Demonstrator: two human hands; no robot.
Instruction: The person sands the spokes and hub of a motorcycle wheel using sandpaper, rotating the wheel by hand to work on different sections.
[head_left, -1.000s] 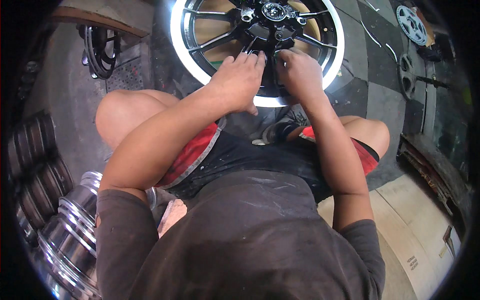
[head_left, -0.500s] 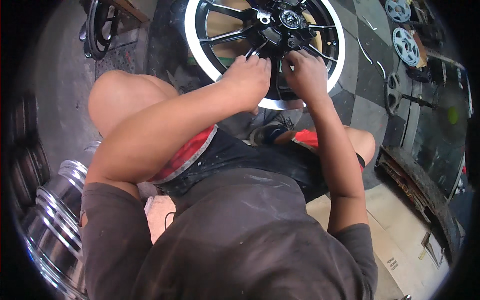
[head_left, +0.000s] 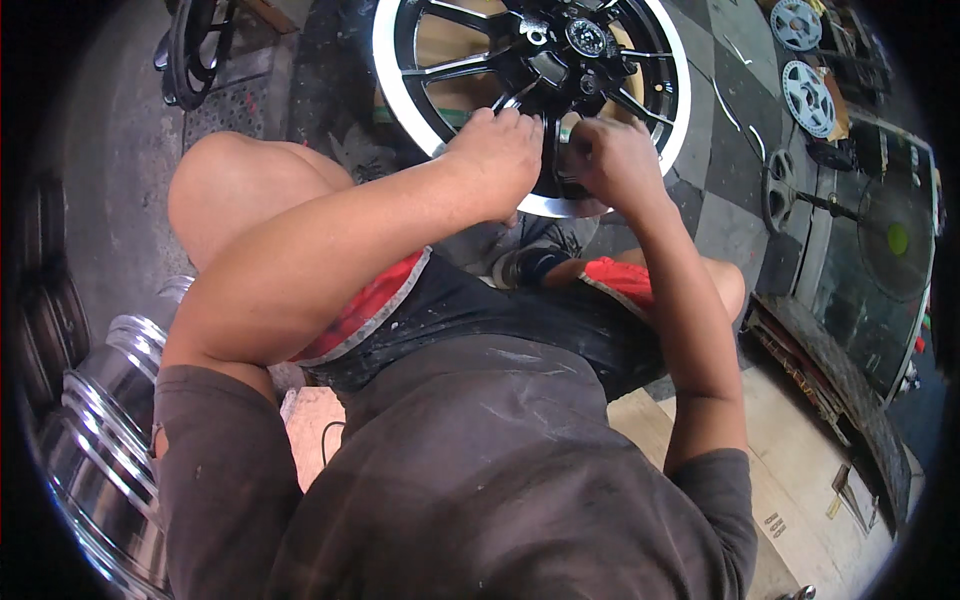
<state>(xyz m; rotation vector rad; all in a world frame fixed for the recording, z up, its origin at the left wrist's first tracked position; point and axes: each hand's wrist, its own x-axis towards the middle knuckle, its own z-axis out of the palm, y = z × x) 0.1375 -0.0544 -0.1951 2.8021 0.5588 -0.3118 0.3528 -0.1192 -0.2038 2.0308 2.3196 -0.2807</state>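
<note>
Both hands stay on the black spoked wheel (head_left: 530, 60), which lies on the floor just beyond the fingers. The left hand (head_left: 497, 150) curls over a spoke near the rim; the right hand (head_left: 612, 160) pinches beside it. The view has shifted closer since earlier.

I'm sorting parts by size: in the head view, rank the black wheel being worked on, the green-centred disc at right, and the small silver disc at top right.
1. black wheel, though nearest the camera
2. green-centred disc
3. small silver disc
</note>
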